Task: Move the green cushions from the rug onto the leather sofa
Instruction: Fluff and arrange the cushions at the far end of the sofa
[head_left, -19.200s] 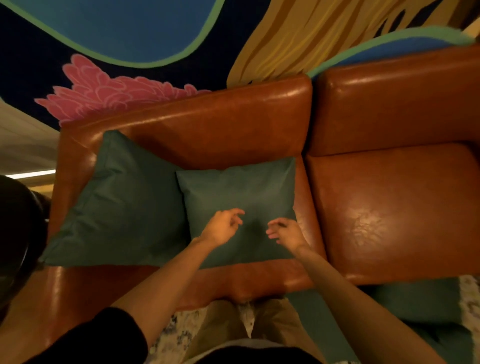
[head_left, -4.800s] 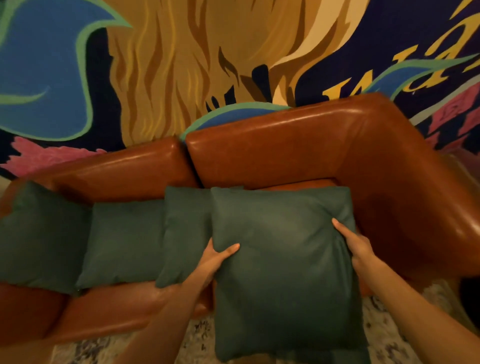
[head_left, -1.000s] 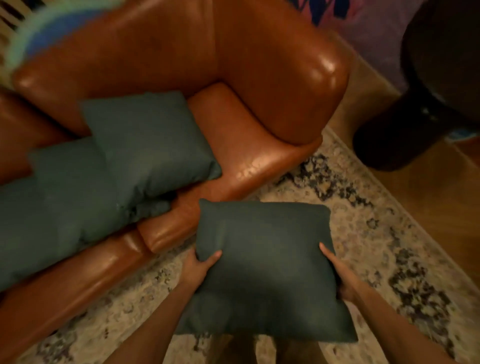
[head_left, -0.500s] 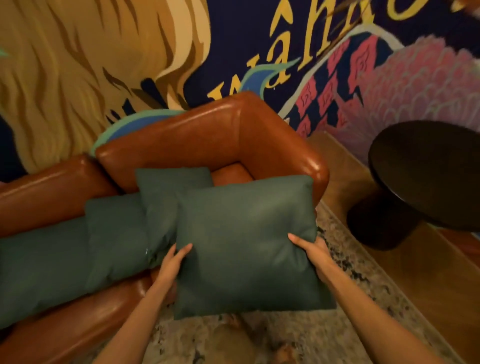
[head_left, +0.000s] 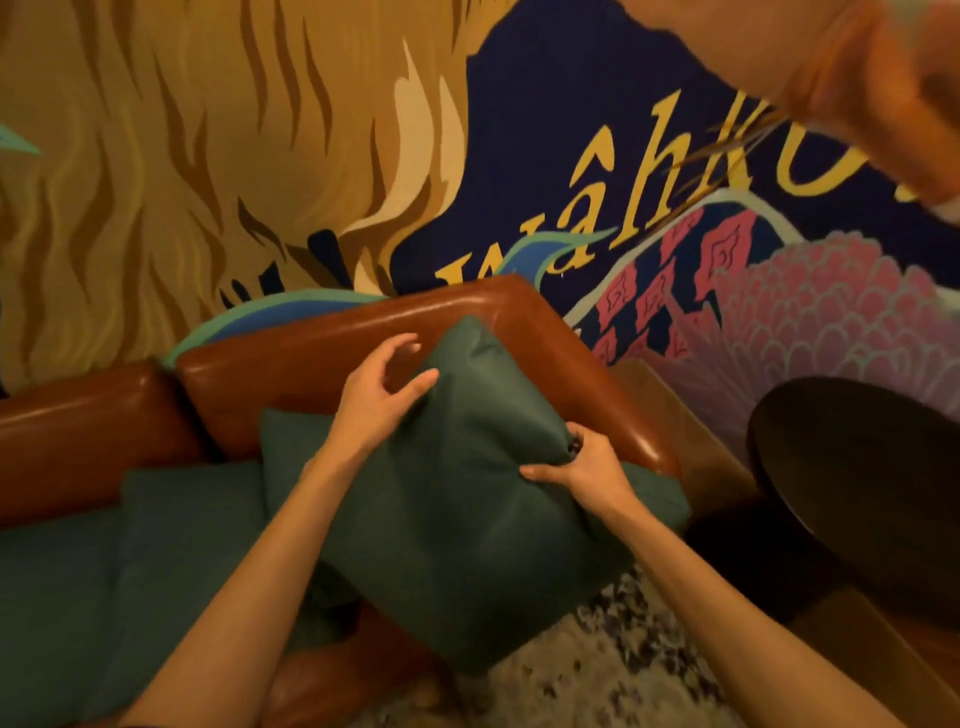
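A green cushion (head_left: 467, 519) stands tilted like a diamond in the right corner of the leather sofa (head_left: 332, 353), its top corner against the backrest. My right hand (head_left: 576, 473) grips its right edge, fingers curled into the fabric. My left hand (head_left: 382, 395) hovers at its upper left side with fingers spread and relaxed, barely touching. More green cushions (head_left: 171, 551) lie in a row along the seat to the left, one partly hidden behind the cushion I hold.
A dark round side table (head_left: 862, 488) stands right of the sofa arm on the wooden floor. The patterned rug (head_left: 587, 680) shows below the sofa front. A painted mural wall rises behind the backrest.
The cushion went from being held in front of the sofa to resting in its right corner, turned onto a point. My left hand let go of its left edge and rose to its upper side.
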